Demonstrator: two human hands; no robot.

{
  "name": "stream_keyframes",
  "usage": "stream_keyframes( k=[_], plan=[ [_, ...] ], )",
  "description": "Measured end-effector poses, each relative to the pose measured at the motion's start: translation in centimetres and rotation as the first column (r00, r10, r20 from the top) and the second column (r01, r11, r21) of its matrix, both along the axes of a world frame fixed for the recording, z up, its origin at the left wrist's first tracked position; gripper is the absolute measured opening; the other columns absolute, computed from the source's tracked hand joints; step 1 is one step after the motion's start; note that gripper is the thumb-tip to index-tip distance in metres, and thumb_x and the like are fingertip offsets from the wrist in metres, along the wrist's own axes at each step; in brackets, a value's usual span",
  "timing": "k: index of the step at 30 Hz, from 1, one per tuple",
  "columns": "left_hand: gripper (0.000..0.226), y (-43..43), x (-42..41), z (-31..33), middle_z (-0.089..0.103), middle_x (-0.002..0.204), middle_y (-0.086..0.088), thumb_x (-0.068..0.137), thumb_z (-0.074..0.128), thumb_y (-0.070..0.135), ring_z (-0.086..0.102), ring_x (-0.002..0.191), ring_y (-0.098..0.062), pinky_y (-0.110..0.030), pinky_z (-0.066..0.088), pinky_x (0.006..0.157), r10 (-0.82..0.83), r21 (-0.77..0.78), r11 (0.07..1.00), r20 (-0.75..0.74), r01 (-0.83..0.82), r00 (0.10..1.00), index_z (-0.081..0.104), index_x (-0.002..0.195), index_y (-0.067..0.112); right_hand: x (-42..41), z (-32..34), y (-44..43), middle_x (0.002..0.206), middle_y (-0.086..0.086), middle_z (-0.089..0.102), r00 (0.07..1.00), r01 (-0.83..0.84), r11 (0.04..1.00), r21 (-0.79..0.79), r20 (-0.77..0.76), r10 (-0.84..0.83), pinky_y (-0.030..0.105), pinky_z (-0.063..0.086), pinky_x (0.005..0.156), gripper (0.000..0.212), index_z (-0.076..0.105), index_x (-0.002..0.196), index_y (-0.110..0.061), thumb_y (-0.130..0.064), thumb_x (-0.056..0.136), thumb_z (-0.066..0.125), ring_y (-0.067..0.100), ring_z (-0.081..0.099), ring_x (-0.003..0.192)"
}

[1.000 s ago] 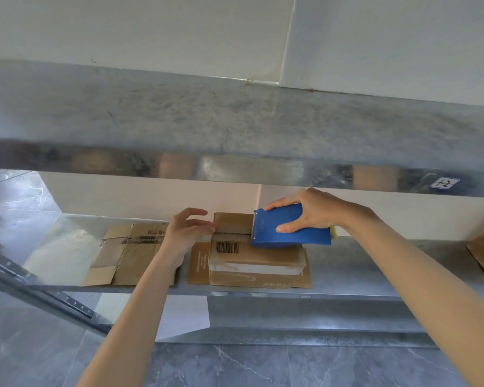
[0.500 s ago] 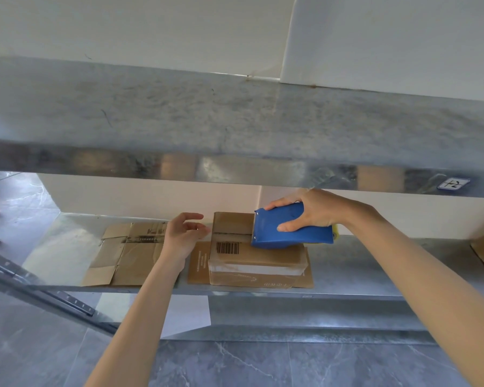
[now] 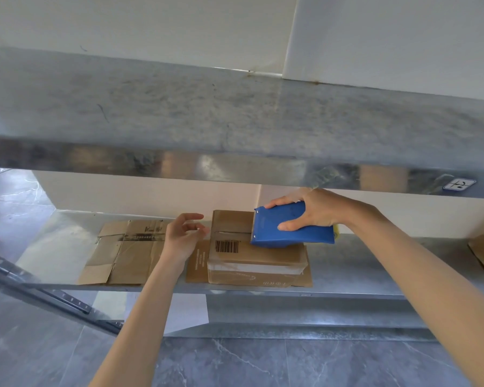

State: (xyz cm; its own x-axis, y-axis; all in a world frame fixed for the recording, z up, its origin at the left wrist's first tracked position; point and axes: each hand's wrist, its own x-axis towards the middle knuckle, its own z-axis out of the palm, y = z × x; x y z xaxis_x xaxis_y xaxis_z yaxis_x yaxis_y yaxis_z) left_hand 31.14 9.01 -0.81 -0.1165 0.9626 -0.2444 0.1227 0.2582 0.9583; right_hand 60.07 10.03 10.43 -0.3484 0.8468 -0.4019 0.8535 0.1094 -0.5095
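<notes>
Our right hand grips blue tape tool on box to close seam. Left hand loose-fingered beside box, ready to steady.

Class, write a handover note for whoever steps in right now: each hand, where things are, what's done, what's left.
Right hand grips the blue tape dispenser, its toothed end on the top seam of the cardboard box.
Left hand is open beside the box's left edge, holding nothing.
The box lies on a flat cardboard sheet on the metal shelf.
Done: clear tape across the front.
Left: top seam looks untaped.
</notes>
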Motion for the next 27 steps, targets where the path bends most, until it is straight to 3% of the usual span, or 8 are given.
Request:
stream_keyframes(
  k=[3,5,8,16,21,27],
  plan=[
    [0.027,-0.3,0.3,-1.1,0.068,0.095,-0.010,0.091,0.067,0.006,0.064,0.090,-0.018,-0.017,0.046,0.071,0.013,-0.006,1.000,0.007,-0.013,1.000,0.062,0.115,0.017,0.0,0.0,0.0,0.128,-0.035,0.050,1.000,0.006,1.000,0.002,0.000,-0.006,0.023,0.048,0.087,0.044,0.051,0.116,-0.071,-0.059,0.079,0.073,-0.005,0.054,0.100],
    [0.024,-0.7,0.5,-1.7,0.064,0.100,-0.001,0.094,0.064,0.013,0.063,0.090,-0.015,-0.024,0.052,0.075,0.018,0.028,0.999,-0.050,-0.017,0.999,0.060,0.116,0.021,0.0,-0.1,-0.1,0.128,-0.034,0.050,1.000,0.013,1.000,0.007,-0.008,-0.012,0.024,0.048,0.089,0.045,0.051,0.115,-0.072,-0.059,0.078,0.073,-0.004,0.055,0.101],
    [0.020,-1.4,1.2,-2.5,0.060,0.108,0.009,0.097,0.061,0.021,0.058,0.091,-0.001,-0.022,0.050,0.075,0.054,0.103,0.994,-0.124,-0.042,0.991,0.057,0.116,0.021,0.0,-0.2,-0.1,0.127,-0.033,0.052,1.000,0.018,1.000,0.012,-0.017,-0.018,0.027,0.049,0.092,0.044,0.053,0.113,-0.073,-0.059,0.076,0.074,-0.002,0.056,0.102],
    [0.008,-2.2,2.1,-3.6,0.064,0.094,0.009,0.095,0.063,0.025,0.061,0.075,0.005,-0.017,0.046,0.065,0.173,0.197,0.971,-0.192,-0.134,0.966,0.060,0.099,0.018,-0.1,-0.2,-0.3,0.127,-0.033,0.053,0.999,0.022,0.999,0.035,-0.024,-0.021,0.033,0.050,0.095,0.044,0.054,0.112,-0.072,-0.058,0.075,0.074,0.000,0.057,0.105],
    [0.014,-2.4,1.6,-4.9,0.066,0.090,0.008,0.090,0.070,0.026,0.066,0.081,-0.008,-0.034,0.055,0.072,0.165,0.145,0.980,-0.201,-0.137,0.966,0.061,0.096,0.017,-0.1,-0.2,-0.6,0.130,-0.030,0.053,0.999,0.034,0.998,0.054,-0.035,-0.032,0.038,0.049,0.099,0.045,0.056,0.115,-0.068,-0.055,0.076,0.076,0.005,0.057,0.111],
    [0.025,-2.3,0.6,-3.8,0.068,0.091,0.008,0.083,0.077,0.034,0.064,0.079,-0.003,-0.019,0.047,0.062,0.197,0.177,0.971,-0.227,-0.159,0.954,0.062,0.098,0.021,-0.2,-0.1,-0.8,0.132,-0.031,0.052,0.998,0.035,0.998,0.048,-0.045,-0.033,0.038,0.047,0.101,0.045,0.056,0.116,-0.067,-0.054,0.078,0.076,0.005,0.055,0.113]
  ],
)
